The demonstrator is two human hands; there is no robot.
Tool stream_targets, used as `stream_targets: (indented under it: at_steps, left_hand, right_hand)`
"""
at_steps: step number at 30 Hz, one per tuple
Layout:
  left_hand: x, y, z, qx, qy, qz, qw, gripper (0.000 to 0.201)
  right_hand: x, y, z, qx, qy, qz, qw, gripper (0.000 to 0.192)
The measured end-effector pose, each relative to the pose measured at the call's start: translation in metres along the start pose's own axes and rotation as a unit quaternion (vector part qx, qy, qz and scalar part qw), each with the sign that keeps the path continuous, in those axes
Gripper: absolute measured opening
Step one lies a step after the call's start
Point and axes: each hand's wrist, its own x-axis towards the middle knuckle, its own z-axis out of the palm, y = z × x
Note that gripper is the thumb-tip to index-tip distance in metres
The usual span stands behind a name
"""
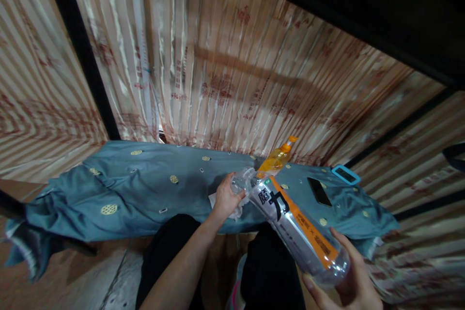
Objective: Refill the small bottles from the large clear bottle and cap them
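My right hand (345,286) grips the base of a large clear plastic bottle (298,232) with a black, white and orange label, tilted with its neck pointing up and left. At that neck my left hand (225,199) closes around the cap end and presses a white tissue (238,210) against it. Just behind them a smaller bottle of orange drink (278,157) with an orange cap stands tilted on the teal quilt (145,189).
The teal quilt with yellow round motifs covers a bed in front of me. A black phone (318,191) and a light blue case (346,174) lie on its right part. Striped beige curtains (236,68) hang behind. My dark-trousered legs (170,247) are below.
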Motion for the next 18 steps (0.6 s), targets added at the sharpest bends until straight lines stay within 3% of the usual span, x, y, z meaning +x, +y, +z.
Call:
stream_targets:
  at_steps: [6,18]
  left_hand:
    - [0.002,-0.002,0.003,0.008,-0.001,0.013,1.0,0.048]
    - [0.003,0.0,0.006,0.027,0.009,-0.002,1.0,0.047]
  right_hand:
    - [0.004,0.007,-0.004,-0.008,-0.001,-0.019,1.0,0.086]
    - [0.02,0.035,-0.019,0.009,-0.064,-0.068,0.996,0.091]
